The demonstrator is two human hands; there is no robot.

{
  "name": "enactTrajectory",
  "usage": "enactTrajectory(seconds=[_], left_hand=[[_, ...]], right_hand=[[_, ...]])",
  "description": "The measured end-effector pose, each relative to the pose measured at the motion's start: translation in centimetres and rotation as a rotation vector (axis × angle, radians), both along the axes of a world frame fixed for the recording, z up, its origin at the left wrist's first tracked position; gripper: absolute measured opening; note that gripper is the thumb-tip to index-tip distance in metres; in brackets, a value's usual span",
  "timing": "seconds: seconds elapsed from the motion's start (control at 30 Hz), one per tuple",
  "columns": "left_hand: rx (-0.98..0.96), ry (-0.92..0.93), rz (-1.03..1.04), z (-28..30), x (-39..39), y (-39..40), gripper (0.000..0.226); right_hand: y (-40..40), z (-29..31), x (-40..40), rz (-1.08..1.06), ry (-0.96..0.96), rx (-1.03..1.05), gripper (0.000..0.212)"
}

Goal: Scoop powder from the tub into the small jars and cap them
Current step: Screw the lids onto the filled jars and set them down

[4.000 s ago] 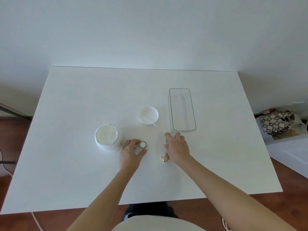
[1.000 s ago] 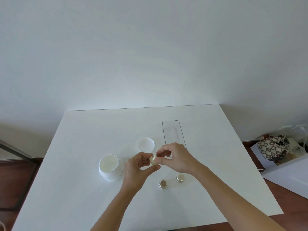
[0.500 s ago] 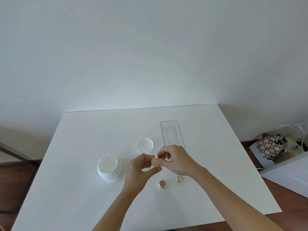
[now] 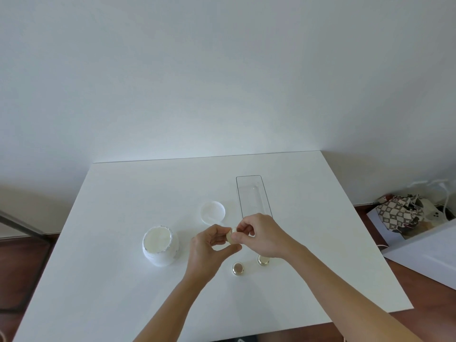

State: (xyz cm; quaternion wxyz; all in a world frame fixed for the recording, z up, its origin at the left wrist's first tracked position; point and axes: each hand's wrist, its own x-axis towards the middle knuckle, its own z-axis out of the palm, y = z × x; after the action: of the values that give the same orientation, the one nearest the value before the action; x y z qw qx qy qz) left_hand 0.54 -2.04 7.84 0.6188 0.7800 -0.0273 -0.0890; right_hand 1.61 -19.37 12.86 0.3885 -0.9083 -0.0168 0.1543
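Two hands, left hand [image 4: 209, 245] and right hand [image 4: 261, 236], pinch one small jar [image 4: 230, 236] above the bench [image 4: 123, 280], fingers clamped on it; two jars [image 4: 238, 268] stand beside the open tub [image 4: 160, 245].

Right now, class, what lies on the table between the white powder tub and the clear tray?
In the head view, between the powder tub and the clear tray lies the white round lid, flat on the table. Nearer, both hands hold a small jar above it.

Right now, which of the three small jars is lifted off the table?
The small jar held between both hands, above the table. The other two stand on the table near the right forearm: one in front, one partly hidden.
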Motion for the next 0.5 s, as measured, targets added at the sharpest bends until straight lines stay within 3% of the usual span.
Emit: enactTrajectory(seconds=[0.33,0.5], left_hand=[[0.027,-0.014,-0.023,-2.0,-0.7,-1.8,0.035],[0.128,0.066,-0.158,-3.7,-0.7,-2.2,0.073]], right_hand=[[-1.5,-1.8,-1.2,-0.052,0.105,0.052,0.020],[-3.4,-3.1,-1.2,-0.179,0.096,0.090,0.018]])
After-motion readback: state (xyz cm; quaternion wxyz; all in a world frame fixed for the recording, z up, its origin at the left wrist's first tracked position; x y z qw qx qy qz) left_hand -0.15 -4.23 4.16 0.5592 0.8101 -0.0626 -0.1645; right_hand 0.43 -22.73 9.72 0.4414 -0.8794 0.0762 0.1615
